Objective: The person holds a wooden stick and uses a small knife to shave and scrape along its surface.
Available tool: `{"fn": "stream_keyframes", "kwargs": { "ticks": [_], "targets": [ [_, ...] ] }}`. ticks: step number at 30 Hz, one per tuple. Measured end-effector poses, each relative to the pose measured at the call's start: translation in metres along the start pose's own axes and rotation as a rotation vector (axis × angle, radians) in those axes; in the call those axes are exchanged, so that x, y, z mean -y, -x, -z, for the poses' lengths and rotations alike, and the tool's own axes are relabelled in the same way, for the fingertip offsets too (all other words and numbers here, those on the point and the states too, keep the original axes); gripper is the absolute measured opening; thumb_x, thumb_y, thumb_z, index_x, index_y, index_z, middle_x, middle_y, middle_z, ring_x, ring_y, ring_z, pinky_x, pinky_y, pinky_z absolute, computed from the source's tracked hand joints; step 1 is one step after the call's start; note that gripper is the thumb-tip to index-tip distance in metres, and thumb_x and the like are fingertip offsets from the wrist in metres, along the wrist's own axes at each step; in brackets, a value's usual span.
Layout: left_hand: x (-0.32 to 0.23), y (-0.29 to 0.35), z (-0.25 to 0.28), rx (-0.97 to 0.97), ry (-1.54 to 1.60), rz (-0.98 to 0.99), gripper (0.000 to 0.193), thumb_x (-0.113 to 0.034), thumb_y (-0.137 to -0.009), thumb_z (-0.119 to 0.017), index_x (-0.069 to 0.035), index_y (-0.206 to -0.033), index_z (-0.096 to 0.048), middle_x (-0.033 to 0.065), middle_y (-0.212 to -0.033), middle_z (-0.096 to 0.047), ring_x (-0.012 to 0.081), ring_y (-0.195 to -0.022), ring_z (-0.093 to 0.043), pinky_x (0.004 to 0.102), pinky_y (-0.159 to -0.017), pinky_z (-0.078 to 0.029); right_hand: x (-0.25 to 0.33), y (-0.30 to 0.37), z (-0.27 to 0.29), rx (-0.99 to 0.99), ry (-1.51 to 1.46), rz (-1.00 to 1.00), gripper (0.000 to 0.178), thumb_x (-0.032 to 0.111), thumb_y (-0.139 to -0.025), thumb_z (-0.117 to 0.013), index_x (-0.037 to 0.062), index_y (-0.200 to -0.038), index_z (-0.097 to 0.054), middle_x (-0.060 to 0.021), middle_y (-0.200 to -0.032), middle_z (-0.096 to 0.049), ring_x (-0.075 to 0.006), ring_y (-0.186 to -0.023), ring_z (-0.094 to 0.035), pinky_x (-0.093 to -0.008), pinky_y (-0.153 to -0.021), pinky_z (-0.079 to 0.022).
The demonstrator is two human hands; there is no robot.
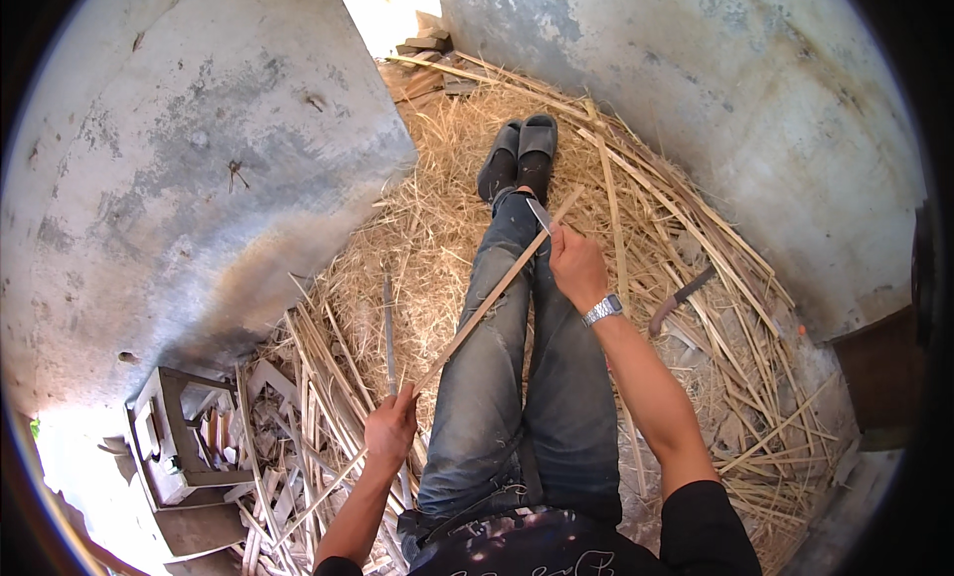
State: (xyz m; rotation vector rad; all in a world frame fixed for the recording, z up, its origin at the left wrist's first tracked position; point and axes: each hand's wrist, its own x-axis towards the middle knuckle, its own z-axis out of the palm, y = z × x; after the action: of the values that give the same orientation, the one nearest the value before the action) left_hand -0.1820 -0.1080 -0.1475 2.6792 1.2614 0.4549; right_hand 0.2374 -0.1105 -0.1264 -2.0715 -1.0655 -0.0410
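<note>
A thin wooden strip [483, 312], likely split bamboo, lies slantwise across my outstretched legs in worn jeans [484, 407]. My left hand [391, 427] is closed on its near end, beside my left thigh. Above my shins, my right hand [579, 266] is closed round a knife, its handle hidden in the fist. The short pale knife blade [538, 214] sticks out up and to the left, close against the far part of the strip. Whether the edge touches the wood, I cannot tell. On my right wrist is a metal watch [603, 310].
Pale shavings [437, 198] cover the ground. Long strips [696, 213] lie along the right wall [696, 89]; more strips [318, 377] lie at left. A second knife [680, 300] rests right of my legs. A thin grey rod [389, 328] and a broken wooden frame [184, 447] are left.
</note>
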Motion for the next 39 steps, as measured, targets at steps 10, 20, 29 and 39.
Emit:
{"fn": "stream_keyframes", "kwargs": {
  "ticks": [10, 20, 29, 39],
  "targets": [
    [-0.042, -0.024, 0.002, 0.057, 0.111, 0.096, 0.021, -0.023, -0.102, -0.063, -0.014, -0.120, -0.070, 0.0182, -0.082, -0.070, 0.0404, -0.070, -0.069, 0.0519, -0.060, -0.054, 0.025, 0.059, -0.008, 0.055, -0.055, 0.059, 0.043, 0.034, -0.109, -0.052, 0.0053, -0.078, -0.062, -0.0254, -0.062, -0.062, -0.0482, -0.058, -0.063, -0.0576, -0.052, -0.050],
    [-0.092, -0.075, -0.003, 0.065, 0.290, 0.170, 0.022, -0.028, -0.103, -0.063, -0.014, -0.118, -0.072, 0.0191, -0.078, -0.069, 0.0415, -0.068, -0.067, 0.0524, -0.063, -0.052, 0.073, 0.133, 0.000, 0.363, -0.092, 0.083, 0.039, 0.032, -0.108, -0.054, 0.0041, -0.086, -0.068, -0.0253, -0.066, -0.062, -0.0470, -0.064, -0.065, -0.0575, -0.058, -0.050],
    [-0.086, -0.070, 0.013, 0.138, 0.405, 0.265, 0.029, -0.029, -0.102, -0.066, -0.014, -0.126, -0.072, 0.0233, -0.078, -0.069, 0.0428, -0.070, -0.069, 0.0509, -0.065, -0.052, 0.057, 0.082, 0.005, 0.195, -0.337, -0.075, 0.040, 0.032, -0.108, -0.056, 0.0024, -0.083, -0.066, -0.0273, -0.071, -0.062, -0.0490, -0.070, -0.063, -0.0545, -0.059, -0.046],
    [-0.034, -0.018, 0.025, 0.230, 0.374, 0.193, 0.032, -0.024, -0.103, -0.066, -0.013, -0.132, -0.069, 0.0234, -0.080, -0.070, 0.0439, -0.073, -0.069, 0.0508, -0.066, -0.053, -0.017, -0.054, 0.003, -0.095, 0.033, -0.039, 0.045, 0.035, -0.108, -0.050, 0.0020, -0.085, -0.070, -0.0273, -0.076, -0.067, -0.0497, -0.073, -0.065, -0.0590, -0.064, -0.050]
  ]
}}
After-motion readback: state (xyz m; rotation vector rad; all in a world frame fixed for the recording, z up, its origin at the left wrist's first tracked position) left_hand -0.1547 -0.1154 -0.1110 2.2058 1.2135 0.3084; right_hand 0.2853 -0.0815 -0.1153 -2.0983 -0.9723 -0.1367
